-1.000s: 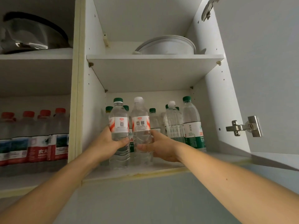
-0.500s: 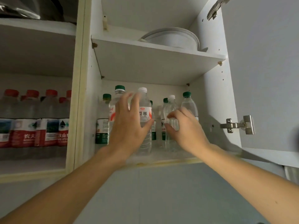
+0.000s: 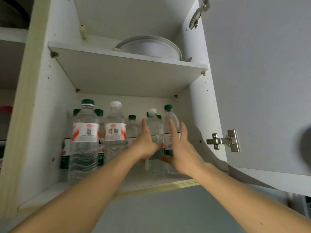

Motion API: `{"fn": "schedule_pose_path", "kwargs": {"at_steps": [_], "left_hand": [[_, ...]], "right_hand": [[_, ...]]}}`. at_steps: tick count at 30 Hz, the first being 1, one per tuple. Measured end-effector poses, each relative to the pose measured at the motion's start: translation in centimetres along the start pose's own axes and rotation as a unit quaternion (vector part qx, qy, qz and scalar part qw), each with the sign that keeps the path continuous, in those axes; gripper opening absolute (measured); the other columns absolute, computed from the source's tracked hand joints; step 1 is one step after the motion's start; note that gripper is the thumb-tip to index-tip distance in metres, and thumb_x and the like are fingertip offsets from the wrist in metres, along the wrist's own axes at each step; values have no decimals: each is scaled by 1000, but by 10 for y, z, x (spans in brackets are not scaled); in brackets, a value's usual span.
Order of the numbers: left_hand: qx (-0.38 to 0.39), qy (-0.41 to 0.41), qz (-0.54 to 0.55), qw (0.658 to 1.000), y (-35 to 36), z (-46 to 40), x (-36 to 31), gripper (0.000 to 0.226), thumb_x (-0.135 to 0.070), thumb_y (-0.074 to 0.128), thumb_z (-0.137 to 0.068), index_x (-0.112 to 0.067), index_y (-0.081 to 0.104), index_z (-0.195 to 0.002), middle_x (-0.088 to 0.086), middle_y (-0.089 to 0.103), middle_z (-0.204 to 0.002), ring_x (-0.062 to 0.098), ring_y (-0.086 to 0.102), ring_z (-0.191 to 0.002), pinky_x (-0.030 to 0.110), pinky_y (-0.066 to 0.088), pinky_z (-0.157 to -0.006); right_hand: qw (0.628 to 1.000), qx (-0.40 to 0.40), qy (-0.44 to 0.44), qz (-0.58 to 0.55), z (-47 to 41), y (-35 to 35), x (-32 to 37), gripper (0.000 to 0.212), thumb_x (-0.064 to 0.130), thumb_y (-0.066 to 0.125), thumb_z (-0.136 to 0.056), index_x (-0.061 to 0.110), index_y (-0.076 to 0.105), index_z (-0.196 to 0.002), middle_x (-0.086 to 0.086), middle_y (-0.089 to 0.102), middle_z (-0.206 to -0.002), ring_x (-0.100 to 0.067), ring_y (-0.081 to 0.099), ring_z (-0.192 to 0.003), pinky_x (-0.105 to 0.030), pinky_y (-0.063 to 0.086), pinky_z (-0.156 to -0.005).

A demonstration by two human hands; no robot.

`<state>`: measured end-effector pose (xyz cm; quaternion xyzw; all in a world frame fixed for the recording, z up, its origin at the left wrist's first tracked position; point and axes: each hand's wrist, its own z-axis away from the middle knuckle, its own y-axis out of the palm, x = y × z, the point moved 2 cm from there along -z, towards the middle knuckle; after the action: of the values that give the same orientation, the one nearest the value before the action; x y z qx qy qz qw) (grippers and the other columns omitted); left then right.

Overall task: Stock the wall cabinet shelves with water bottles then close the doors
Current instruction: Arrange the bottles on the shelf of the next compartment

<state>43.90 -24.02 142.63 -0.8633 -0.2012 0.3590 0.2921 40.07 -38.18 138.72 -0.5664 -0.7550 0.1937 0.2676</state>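
Observation:
The lower shelf (image 3: 151, 180) of the open wall cabinet holds several clear water bottles. At its front stand a green-capped bottle (image 3: 85, 142) and a white-capped bottle (image 3: 115, 132), both with red-and-white labels. Further right is an unlabelled white-capped bottle (image 3: 154, 132), with a green-capped bottle (image 3: 170, 125) beside it. My left hand (image 3: 145, 142) lies flat against the left side of the unlabelled bottle, fingers straight. My right hand (image 3: 180, 147) is spread over the green-capped bottle, thumb reaching under toward the unlabelled one. More green-capped bottles stand behind.
A stack of white bowls (image 3: 151, 47) sits on the upper shelf (image 3: 127, 64). The right door (image 3: 260, 81) stands open, its hinges (image 3: 223, 141) showing. The left compartment holds red-capped bottles (image 3: 5, 110), mostly cut off.
My left hand has let go of the two labelled bottles and moved right to the unlabelled bottle. My right hand has opened and shifted right. The view has tilted upward.

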Motion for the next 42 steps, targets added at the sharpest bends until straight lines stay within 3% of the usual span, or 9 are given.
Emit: {"fn": "schedule_pose_path", "kwargs": {"at_steps": [5,10,15,18,21,25,32,38,42], "left_hand": [[-5,50,9,999,10,-7,8,126,-32,75,-91,-36,-36,-149,9,52,-149,21,63,-115,39,54,-97],[16,77,61,995,25,-19,2,127,-35,79,-87,-40,-29,-152,6,38,-161,28,51,-136,48,48,-109],[43,101,91,990,52,-28,-13,127,-48,77,-85,-37,-31,-152,-2,31,-164,11,39,-140,26,36,-101],[43,113,89,989,55,-30,-13,120,-49,78,-84,-41,-18,-155,-10,40,-157,7,52,-129,20,38,-98],[-19,126,65,990,39,-29,-10,87,-47,77,-86,-40,21,-152,-9,50,-146,0,56,-112,35,51,-101],[-173,29,-31,984,10,-42,7,87,-48,71,-89,-20,23,-156,10,35,-155,31,38,-141,47,38,-112],[-9,-168,89,982,32,-43,26,89,-40,56,-102,-29,-12,-159,14,35,-158,42,46,-133,61,55,-91],[25,-139,118,983,31,-46,28,78,-28,63,-99,-25,13,-158,11,42,-151,37,52,-125,52,63,-72],[60,-90,119,987,41,-43,19,64,-32,63,-99,-29,28,-152,5,44,-148,32,51,-126,49,64,-74]], "right_hand": [[1000,-12,3,-13,-1,3,-3,129,9,77,-88,43,-30,-151,-9,-22,-163,-46,39,-137,-42,51,-95],[999,-27,20,28,10,-8,-17,130,0,73,-87,40,-33,-150,-13,-22,-161,-42,44,-129,-38,53,-89],[994,-64,34,78,24,-20,-33,124,7,69,-92,33,-39,-147,-17,-31,-158,-44,37,-136,-41,51,-99],[991,-79,17,104,29,-16,-33,127,4,69,-91,30,-43,-144,-18,-39,-156,-44,25,-143,-39,46,-106],[989,-79,16,121,31,-14,-34,125,-2,67,-88,23,-40,-147,-22,-40,-154,-46,-6,-151,-42,38,-116],[980,-111,25,165,35,-12,-34,117,7,67,-90,15,-31,-153,-24,-29,-160,-43,-6,-153,-45,20,-123],[982,-128,13,138,40,-11,-35,112,11,70,-89,19,-18,-159,-19,-27,-162,-39,18,-148,-36,48,-106],[985,-126,3,118,40,-11,-34,116,8,72,-88,20,-19,-159,-16,-31,-161,-36,15,-152,-28,54,-99],[986,-117,7,119,41,-12,-34,115,7,71,-89,18,-21,-159,-18,-31,-161,-38,13,-152,-30,52,-102]]}}
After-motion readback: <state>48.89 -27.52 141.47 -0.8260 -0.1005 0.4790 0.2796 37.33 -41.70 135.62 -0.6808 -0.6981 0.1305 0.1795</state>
